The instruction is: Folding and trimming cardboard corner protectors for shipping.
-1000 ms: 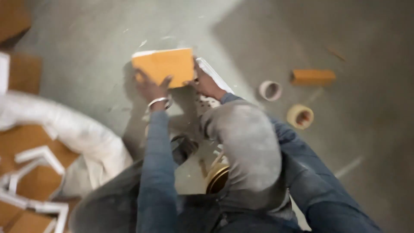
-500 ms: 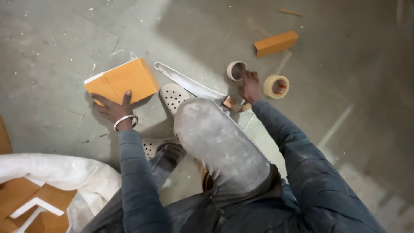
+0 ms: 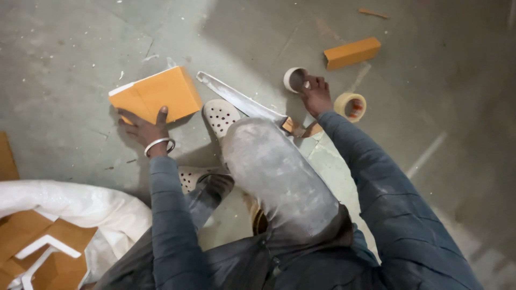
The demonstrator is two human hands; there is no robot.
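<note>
Your left hand [image 3: 141, 128] rests flat on the near edge of the orange box [image 3: 155, 95], fingers spread, pinning it to the concrete floor [image 3: 70, 48]; it grips nothing. Your right hand [image 3: 314, 96] reaches out to the grey tape roll [image 3: 294, 79], fingertips touching its rim; whether they have closed on it cannot be told. The two hands are well apart, one on each side of your raised knee.

A second, yellowish tape roll [image 3: 350, 106] lies just beside the right hand, to its right. A long metal blade [image 3: 236, 99] lies on the floor between the box and the grey roll, its wooden handle near your knee. A small orange block [image 3: 352, 52] sits beyond the rolls, apart from both. At lower left a white sack [image 3: 80, 207] holds cardboard pieces [image 3: 32, 244].

Judged from this layout, the work is at an early stage: the box lies flat with no tape visible on it, and the roll is only being fetched. Lifting the roll, bringing it to the box and applying tape remain.
</note>
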